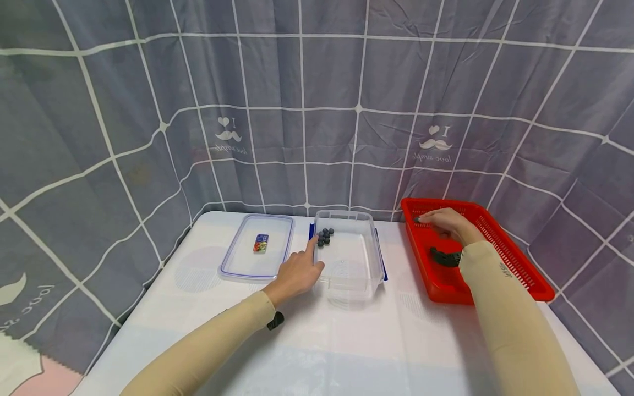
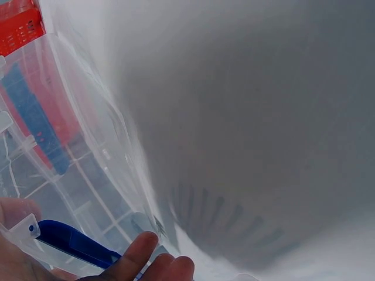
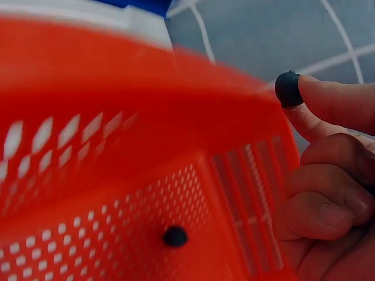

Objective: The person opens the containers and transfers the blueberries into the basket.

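My left hand (image 1: pixel 298 275) holds the left wall of a clear plastic container (image 1: pixel 346 269), index finger stretched along its rim. In the left wrist view, the left hand's fingertips (image 2: pixel 137 254) lie beside a blue latch (image 2: pixel 73 243) on that wall. Several blueberries (image 1: pixel 324 237) sit together in the container's far left part. Above the far left corner of a red basket (image 1: pixel 431 289), my right hand (image 1: pixel 448 224) pinches one blueberry (image 3: pixel 288 89) between thumb and index finger, the other fingers curled in. Another blueberry (image 3: pixel 176 236) is inside the basket.
Left of the container lies its clear lid (image 1: pixel 242 264) with a blue rim and a small colourful label (image 1: pixel 261 243). A white cloth covers the table (image 1: pixel 346 352). A grey curtain with white lines (image 1: pixel 327 137) hangs behind and at both sides.
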Available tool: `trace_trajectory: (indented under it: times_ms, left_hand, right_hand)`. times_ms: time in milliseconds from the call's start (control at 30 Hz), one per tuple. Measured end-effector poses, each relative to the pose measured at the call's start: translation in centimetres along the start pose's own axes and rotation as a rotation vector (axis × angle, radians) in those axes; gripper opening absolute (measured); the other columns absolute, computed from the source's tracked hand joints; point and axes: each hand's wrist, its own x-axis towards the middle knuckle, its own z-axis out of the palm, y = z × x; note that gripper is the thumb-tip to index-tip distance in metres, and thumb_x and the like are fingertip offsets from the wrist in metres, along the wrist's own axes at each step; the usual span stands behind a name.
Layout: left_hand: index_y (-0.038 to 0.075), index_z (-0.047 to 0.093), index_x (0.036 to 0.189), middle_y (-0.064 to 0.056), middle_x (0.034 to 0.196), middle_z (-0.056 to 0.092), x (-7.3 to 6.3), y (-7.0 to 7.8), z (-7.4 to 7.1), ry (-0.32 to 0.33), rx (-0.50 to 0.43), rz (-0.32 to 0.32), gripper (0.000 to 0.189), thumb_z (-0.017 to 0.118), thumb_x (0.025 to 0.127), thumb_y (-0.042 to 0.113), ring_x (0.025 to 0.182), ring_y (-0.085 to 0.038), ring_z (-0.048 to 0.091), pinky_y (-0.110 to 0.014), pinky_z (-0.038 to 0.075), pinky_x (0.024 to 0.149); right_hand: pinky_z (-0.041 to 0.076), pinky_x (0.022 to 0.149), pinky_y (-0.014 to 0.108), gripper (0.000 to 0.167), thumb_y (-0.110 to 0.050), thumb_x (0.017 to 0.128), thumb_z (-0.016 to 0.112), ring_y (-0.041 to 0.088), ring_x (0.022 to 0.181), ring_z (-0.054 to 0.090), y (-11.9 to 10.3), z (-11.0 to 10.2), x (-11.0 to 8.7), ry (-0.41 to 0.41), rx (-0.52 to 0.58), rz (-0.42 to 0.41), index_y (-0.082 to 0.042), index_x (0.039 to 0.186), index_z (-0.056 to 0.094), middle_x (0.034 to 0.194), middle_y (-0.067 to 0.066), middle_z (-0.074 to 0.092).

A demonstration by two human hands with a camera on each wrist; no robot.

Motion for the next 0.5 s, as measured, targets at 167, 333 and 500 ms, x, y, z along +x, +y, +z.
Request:
trace_trajectory:
  times_ms: [167,333,500]
  left_hand:
    - [0.023,0.022,0.162,-0.016,0.105,0.069,0.1,-0.1,-0.1,0.009,0.013,0.006,0.074,0.05,0.095,0.037,0.084,-0.025,0.061,-0.041,0.045,0.06]
    - [0.022,0.022,0.161,-0.015,0.104,0.069,0.1,0.0,-0.2,0.006,0.014,0.01,0.074,0.05,0.095,0.037,0.082,-0.024,0.06,-0.041,0.044,0.059]
    - [0.022,0.022,0.162,-0.016,0.105,0.069,0.1,-0.1,-0.2,0.003,0.016,0.009,0.075,0.049,0.094,0.038,0.085,-0.025,0.06,-0.042,0.045,0.059]
  right_hand:
    - [0.034,0.054,0.027,0.03,-0.028,0.099,0.06,0.012,0.05,0.035,2.2,-0.9,0.0,0.003,0.018,0.038,-0.002,0.114,0.067,0.052,-0.008,0.037]
    - [0.034,0.054,0.027,0.037,-0.028,0.097,0.061,0.011,0.049,0.035,4.1,-1.3,-0.1,-0.008,-0.006,0.086,-0.023,0.061,0.056,0.05,-0.007,0.037]
    - [0.034,0.055,0.027,0.041,-0.026,0.098,0.06,0.011,0.05,0.035,5.4,-1.7,-0.4,-0.021,-0.045,0.123,-0.027,0.057,0.055,0.051,-0.006,0.038]
